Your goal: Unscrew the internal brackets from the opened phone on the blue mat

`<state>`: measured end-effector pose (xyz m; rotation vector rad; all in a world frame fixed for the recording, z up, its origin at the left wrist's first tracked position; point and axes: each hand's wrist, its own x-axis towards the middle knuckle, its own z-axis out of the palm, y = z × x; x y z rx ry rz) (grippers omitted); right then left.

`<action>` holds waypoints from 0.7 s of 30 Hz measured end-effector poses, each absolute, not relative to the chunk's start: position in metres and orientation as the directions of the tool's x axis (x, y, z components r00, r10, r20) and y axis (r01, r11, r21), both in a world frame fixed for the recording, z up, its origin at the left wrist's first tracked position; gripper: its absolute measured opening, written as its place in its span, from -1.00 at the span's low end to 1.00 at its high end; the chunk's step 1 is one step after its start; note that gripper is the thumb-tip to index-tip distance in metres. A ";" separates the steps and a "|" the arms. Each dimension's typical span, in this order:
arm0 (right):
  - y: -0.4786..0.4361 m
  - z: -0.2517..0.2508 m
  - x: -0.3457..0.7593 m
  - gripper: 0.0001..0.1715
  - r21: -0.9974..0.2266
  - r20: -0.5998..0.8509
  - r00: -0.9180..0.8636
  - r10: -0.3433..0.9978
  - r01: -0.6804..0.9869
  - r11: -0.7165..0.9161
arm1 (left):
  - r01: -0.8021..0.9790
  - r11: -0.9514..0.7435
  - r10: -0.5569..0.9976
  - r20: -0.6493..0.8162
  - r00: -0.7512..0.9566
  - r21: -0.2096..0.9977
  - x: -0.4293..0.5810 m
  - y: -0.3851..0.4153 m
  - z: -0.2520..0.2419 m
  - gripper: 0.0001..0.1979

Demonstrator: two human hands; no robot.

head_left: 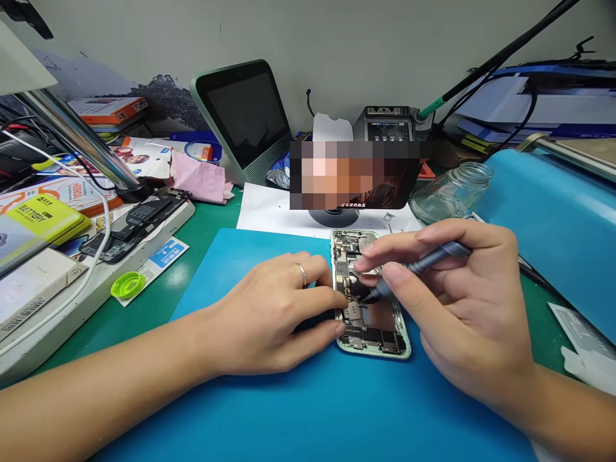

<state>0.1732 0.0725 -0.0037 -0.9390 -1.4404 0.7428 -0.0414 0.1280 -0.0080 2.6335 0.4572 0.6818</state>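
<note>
An opened phone (378,314) with a pale green frame lies on the blue mat, its circuit boards and inner parts exposed. My left hand (283,308), with a ring on one finger, holds the phone by its left edge, the index fingertip and thumb against the frame. A slim grey screwdriver (436,258) is gripped between the thumb and fingers of my right hand (462,301). Its tip points down into the middle of the phone, and I cannot tell whether it touches a screw. The fingers of my right hand hide the phone's upper right part.
A blue work mat (308,410) covers the front. Behind stand a propped screen, partly pixelated, a smart display (245,109) and a glass jar (452,192). Another phone's stripped body (144,221) rests on a white strip at left, near a green cap (128,284).
</note>
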 end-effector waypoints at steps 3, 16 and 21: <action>0.072 -0.005 0.174 -0.61 -0.883 0.459 -0.002 0.888 0.112 0.457 | 0.208 -0.877 0.388 0.382 0.839 0.434 -0.040 0.127 -0.006 -0.79; 0.074 0.000 0.173 -0.58 -0.817 0.567 -0.021 0.823 0.111 0.566 | 0.230 -0.881 0.382 0.335 0.861 0.413 -0.041 0.128 -0.007 -0.63; 0.073 0.001 0.172 -0.56 -0.817 0.568 -0.011 0.823 0.111 0.565 | 0.246 -0.875 0.385 0.291 0.876 0.416 -0.041 0.128 -0.006 -0.72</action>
